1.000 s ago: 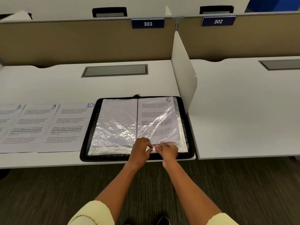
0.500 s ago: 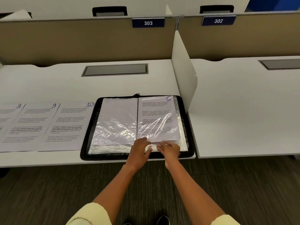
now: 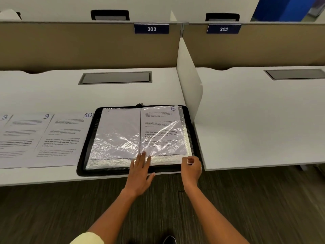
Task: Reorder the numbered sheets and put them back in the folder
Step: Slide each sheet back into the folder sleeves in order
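- Waiting on the far left of the desk point(image 3: 44, 88) are three loose sheets, overlapped like tiles: sheet 8 point(image 3: 5, 136), cut off by the picture's edge, then sheet 9 point(image 3: 26, 138), then sheet 10 point(image 3: 59, 138). Sheet 10's right edge touches the folder's black rim or slips just under it; I cannot tell which.
- Judging by those three, the job is a little past half done: sheet 6 is already sleeved, while 8, 9 and 10 are not yet filed. Sheet 7 is nowhere in view.
- The folder point(image 3: 88, 138) lies open and flat near the desk's front edge, a blank-looking page in its left sleeve.
- The left hand point(image 3: 140, 171) rests flat on the folder's bottom edge at the spine, fingers straight and close together, holding nothing.
- Sheet 6 point(image 3: 161, 131) sits in the right-hand plastic sleeve, number at its top right corner, and looks fully seated.
- The right hand point(image 3: 191, 168) is at the folder's bottom right corner, fingers curled; whether they pinch the sleeve's edge I cannot tell.
- Just right of the folder stands a white divider point(image 3: 190, 92), so there is little room on that side.
- Open desk lies behind the folder up to a grey cover plate point(image 3: 115, 78); the front rim slightly overhangs the desk's edge, so a forward tug could slide it off.
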`<state>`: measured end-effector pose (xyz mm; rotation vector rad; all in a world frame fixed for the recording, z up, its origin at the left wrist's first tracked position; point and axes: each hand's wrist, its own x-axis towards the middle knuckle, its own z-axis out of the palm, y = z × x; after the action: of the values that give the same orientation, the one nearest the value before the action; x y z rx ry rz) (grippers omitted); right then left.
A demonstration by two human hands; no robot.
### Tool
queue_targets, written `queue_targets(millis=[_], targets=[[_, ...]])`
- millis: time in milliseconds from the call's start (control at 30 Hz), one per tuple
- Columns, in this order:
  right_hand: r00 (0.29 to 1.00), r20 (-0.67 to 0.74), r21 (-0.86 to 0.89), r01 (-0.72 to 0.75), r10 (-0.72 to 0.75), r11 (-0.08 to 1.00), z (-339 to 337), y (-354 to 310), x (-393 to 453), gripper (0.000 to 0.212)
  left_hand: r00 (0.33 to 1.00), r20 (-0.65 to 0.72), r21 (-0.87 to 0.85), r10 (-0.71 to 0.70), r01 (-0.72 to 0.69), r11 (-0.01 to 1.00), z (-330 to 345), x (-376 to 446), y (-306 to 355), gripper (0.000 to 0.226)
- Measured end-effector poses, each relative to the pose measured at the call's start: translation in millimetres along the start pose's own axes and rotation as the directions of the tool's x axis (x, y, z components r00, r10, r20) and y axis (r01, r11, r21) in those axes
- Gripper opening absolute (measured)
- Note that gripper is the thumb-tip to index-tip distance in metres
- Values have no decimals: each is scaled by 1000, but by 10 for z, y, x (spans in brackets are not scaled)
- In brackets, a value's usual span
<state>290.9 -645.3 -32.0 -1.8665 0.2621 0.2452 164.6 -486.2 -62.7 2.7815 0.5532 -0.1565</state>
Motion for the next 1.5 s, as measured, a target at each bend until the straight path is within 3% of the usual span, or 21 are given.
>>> queue_targets(millis=[300, 533, 633, 733, 1000, 1200, 1300, 1433, 1500], targets=[[996, 76, -204, 69, -54, 977, -17, 16, 207, 31, 999, 53, 69, -13, 9, 998, 54, -3, -21, 82], [996, 80, -125, -26, 36, 992, 1, -98, 252, 34, 998, 68, 50, -15, 11, 999, 9, 0, -6, 88], [996, 69, -58, -56, 60, 997, 35, -126, 260, 24, 998, 60, -14, -12, 13, 1000, -20, 8, 2, 89], [999, 52, -42, 7, -5, 999, 91, -172, 235, 9, 998, 51, -106, -20, 26, 994, -47, 15, 18, 80], [968, 94, 86, 224, -232, 971, 258, -524, -24, 2, 980, -192, -385, -59, -20, 923, -145, 135, 276, 68], [905, 230, 211, 312, -358, 926, 445, -770, -269, 14, 896, -381, -563, -229, -28, 826, -281, 223, 497, 51], [864, 341, 244, 298, -370, 923, 547, -855, -413, 22, 819, -421, -636, -390, 40, 771, -413, 242, 536, 34], [795, 456, 260, 309, -399, 915, 664, -854, -563, 10, 698, -538, -640, -472, 27, 768, -617, 218, 444, 5], [785, 476, 241, 318, -397, 917, 736, -807, -604, 25, 664, -546, -662, -511, 31, 749, -670, 195, 325, 11]])
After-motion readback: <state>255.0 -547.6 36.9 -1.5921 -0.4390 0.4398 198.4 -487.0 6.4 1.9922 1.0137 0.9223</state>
